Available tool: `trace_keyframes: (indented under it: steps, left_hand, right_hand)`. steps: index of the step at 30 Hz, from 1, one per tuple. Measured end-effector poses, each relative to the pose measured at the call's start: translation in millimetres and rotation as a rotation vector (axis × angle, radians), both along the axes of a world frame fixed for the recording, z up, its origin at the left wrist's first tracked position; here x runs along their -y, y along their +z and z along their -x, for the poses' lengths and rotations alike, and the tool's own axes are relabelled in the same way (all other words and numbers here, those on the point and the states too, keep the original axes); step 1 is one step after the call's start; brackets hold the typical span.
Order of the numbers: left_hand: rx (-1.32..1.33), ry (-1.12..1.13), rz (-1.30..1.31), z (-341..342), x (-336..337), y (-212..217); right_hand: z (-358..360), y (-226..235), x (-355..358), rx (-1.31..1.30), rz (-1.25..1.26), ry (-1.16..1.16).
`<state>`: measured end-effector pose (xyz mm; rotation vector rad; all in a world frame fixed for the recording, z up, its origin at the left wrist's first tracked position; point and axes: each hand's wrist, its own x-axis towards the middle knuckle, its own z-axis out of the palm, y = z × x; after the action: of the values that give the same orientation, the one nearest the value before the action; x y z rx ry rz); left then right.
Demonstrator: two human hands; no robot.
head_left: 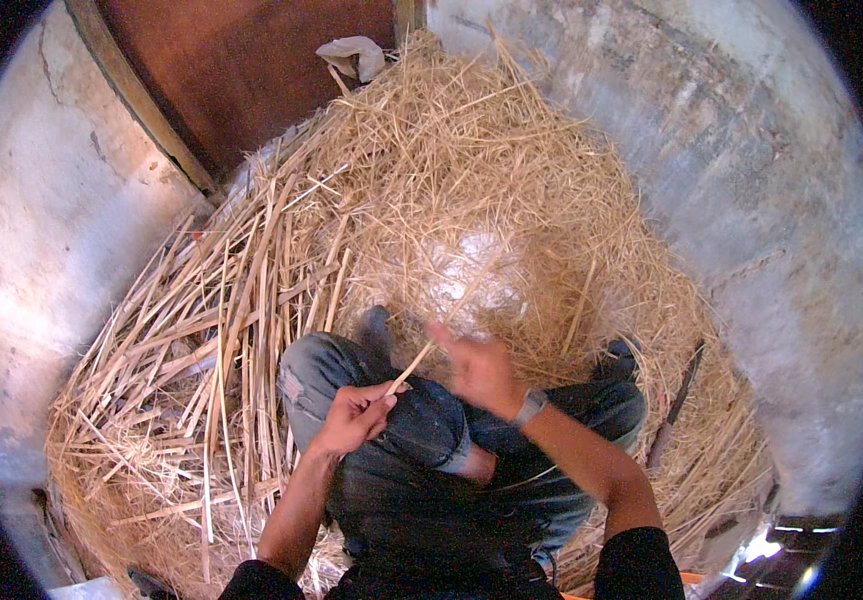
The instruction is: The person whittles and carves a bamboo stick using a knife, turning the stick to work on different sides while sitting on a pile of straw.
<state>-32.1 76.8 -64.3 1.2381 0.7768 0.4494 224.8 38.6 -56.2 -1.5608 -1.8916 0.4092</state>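
Observation:
My left hand (353, 418) is closed around one end of a thin pale strip (414, 362), which looks like split bamboo or cane. The strip slants up and to the right, over my crossed legs (391, 480) in dark jeans. At its far end is my right hand (483, 372), with the fingers smeared by motion. Whether they grip the strip or only pass along it I cannot tell. A wristwatch (531, 405) sits on my right wrist.
Long split strips (251, 290) lie in a heap on the left. Fine shavings (451, 130) cover the floor ahead. A long dark-bladed knife (676, 405) lies on the right. Worn walls (751, 170) stand on both sides, with a brown door (261, 70) and a pale bag (353, 57) at the back.

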Motion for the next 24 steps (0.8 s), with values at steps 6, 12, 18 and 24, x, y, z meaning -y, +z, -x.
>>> trace_keyframes:
  steps: [6, 12, 18, 24]
  left_hand:
    - [0.054, -0.037, 0.071, 10, -3, 5]
    - [-0.009, -0.041, 0.019, -1, -2, 0]
    - [0.109, -0.028, -0.051, -2, 1, -7]
    - [-0.007, -0.004, -0.072, -1, 3, -2]
  right_hand:
    - [30, 1, 16, 0.043, -0.046, -0.105]
    - [-89, 1, -49, -0.04, -0.243, -0.711]
    - [-82, 11, -16, -0.022, -0.112, -0.654]
    - [8, 24, 7, 0.223, 0.243, -0.22]
